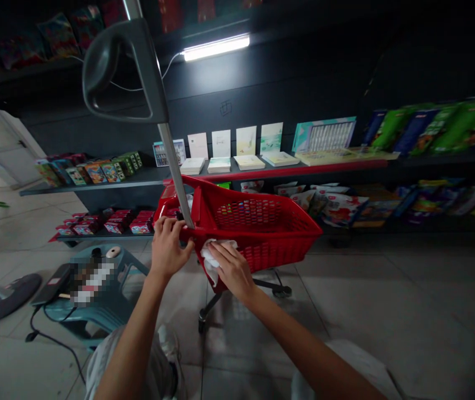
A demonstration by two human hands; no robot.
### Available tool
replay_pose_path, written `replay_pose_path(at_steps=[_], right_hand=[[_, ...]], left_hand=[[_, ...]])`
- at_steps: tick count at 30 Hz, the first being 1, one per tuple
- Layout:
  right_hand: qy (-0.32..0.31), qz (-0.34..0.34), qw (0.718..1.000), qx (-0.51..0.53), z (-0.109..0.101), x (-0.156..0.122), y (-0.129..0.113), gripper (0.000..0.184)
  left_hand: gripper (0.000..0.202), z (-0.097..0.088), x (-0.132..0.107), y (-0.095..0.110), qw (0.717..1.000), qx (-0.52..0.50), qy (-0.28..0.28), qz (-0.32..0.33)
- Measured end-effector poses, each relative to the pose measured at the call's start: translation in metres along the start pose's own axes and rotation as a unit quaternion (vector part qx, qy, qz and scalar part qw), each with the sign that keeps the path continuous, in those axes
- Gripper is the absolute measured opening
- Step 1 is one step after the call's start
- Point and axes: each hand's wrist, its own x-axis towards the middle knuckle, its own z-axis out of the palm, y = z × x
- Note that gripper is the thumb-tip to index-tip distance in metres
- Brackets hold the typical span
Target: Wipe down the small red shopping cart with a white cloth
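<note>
In front of me stands a red plastic shopping cart [270,244] with perforated basket walls, on dark legs with casters. My left hand [168,247] is curled over the cart's rim at its near left corner, beside the metal pole. Against the outer side of the basket, my right hand [231,266] presses a crumpled white cloth [212,258], its fingers lying over it. Part of the cloth hangs down below the fingers.
A grey pole with a dark looped handle [154,78] rises close before me. Shelves hold booklets [245,144], snack bags [341,208] and boxes [112,169]. At left, a blue-green stool [133,261] carries several items, a cable hanging down. A round stand base [10,297] lies beyond.
</note>
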Motion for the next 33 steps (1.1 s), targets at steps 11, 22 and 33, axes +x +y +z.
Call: replay_pose_path(at_steps=[11,22,33], right_hand=[[-0.199,0.103,0.974,-0.033,0.021,-0.055,0.006,0.041],[-0.169,0.123,0.973,-0.099,-0.033,-0.026,0.025,0.038],[-0.091,0.214,0.957,-0.174,-0.074,-0.048,0.082,0.045]], left_hand=[[0.035,-0.002,0.0,-0.001,1.0,-0.006,-0.007,-0.003],[0.035,-0.001,0.002,0.0,1.0,0.002,-0.017,0.0],[0.037,0.002,0.001,0.006,1.0,-0.001,-0.012,0.009]])
